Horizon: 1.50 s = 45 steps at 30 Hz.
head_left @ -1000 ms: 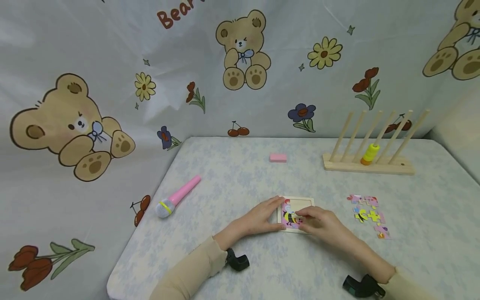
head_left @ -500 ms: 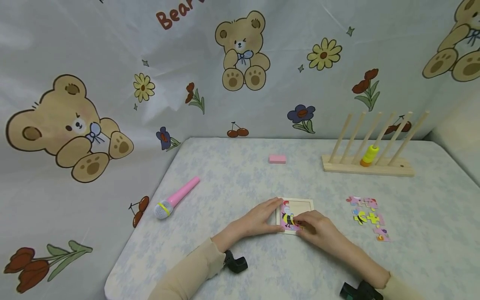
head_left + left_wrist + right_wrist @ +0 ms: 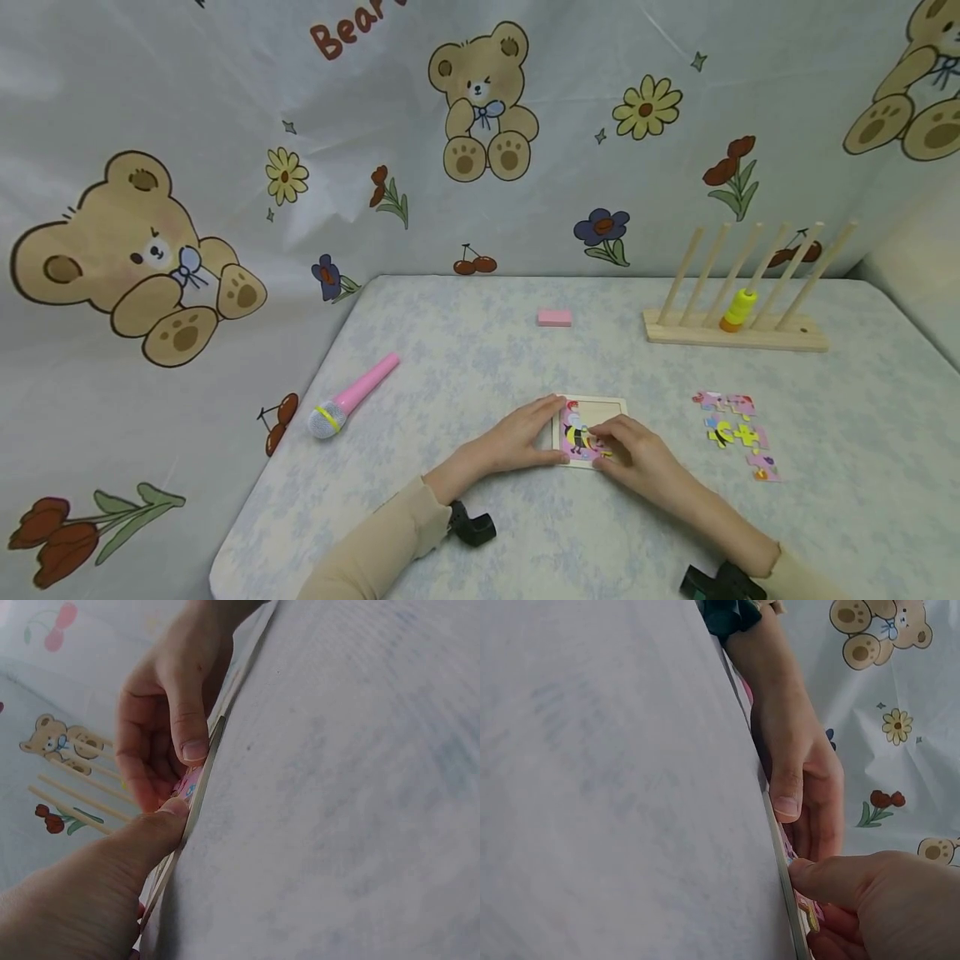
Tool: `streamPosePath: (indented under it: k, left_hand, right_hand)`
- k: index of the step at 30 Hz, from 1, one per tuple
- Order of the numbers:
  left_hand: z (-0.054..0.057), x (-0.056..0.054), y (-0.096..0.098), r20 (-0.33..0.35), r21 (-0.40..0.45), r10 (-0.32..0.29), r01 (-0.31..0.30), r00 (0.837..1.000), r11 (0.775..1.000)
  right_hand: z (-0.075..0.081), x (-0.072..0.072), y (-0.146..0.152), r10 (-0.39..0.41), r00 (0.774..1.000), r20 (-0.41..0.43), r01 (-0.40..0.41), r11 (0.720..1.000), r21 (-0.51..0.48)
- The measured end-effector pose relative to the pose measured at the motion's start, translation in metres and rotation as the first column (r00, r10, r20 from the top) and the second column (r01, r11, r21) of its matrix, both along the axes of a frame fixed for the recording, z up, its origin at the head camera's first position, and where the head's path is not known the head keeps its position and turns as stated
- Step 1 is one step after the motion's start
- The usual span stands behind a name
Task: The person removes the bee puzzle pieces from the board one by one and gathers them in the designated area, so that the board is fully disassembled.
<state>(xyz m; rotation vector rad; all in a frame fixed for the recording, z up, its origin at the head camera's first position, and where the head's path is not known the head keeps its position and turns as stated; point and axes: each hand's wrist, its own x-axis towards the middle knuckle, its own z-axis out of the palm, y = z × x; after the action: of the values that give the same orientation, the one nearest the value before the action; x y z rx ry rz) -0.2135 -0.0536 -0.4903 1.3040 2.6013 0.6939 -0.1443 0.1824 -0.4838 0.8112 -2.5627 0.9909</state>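
In the head view, a small wooden puzzle tray (image 3: pixel 602 398) lies flat on the table, its left part filled with pink pieces showing a yellow-and-black bee (image 3: pixel 574 437). My left hand (image 3: pixel 517 437) grips the tray's left side, thumb at the near edge and fingers toward the far corner. Over the lower right of the tray, my right hand (image 3: pixel 647 454) pinches a puzzle piece (image 3: pixel 810 909) with yellow on it, mostly covered by the fingers. The left wrist view shows both thumbs close together along the tray's near edge. Bare wood shows in the tray's upper right.
Several loose puzzle pieces (image 3: pixel 722 432) lie right of the tray. A wooden peg stand (image 3: pixel 750 336) with yellow and orange rings (image 3: pixel 738 310) stands at the back right. A pink block (image 3: pixel 554 318) lies at the back; a pink toy microphone (image 3: pixel 364 384) is at the left.
The right hand's fingers have shifted slightly over the tray's lower right, and more of the yellow-marked piece shows beneath them. The left hand keeps its grip on the tray.
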Motion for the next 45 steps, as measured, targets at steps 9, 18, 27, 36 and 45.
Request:
streamPosePath:
  k: [9, 18, 27, 36, 45]
  left_hand:
    - [-0.004, 0.002, -0.001, -0.001, -0.006, -0.011, 0.011, 1.0, 1.0]
    - [-0.004, 0.003, 0.002, -0.059, 0.001, -0.012, 0.012, 0.998, 1.0]
    - [-0.004, 0.001, 0.003, -0.056, -0.001, -0.018, 0.018, 0.998, 1.0]
    - [-0.005, 0.0, 0.005, -0.048, -0.014, -0.009, 0.009, 0.999, 1.0]
    - [-0.004, -0.002, 0.003, -0.033, -0.022, 0.007, -0.008, 0.999, 1.0]
  right_hand:
    - [-0.004, 0.002, -0.001, 0.044, 0.999, -0.007, -0.045, 0.998, -0.039]
    - [-0.002, 0.0, 0.003, 0.115, 0.992, -0.052, -0.118, 0.992, -0.047]
    - [0.0, -0.002, 0.007, 0.14, 0.975, -0.174, -0.142, 0.99, 0.004]
    - [0.036, 0.004, 0.039, 0.082, 0.984, -0.157, -0.085, 0.996, -0.014]
    - [0.038, 0.024, 0.123, -0.074, 0.991, -0.109, 0.079, 0.996, 0.04]
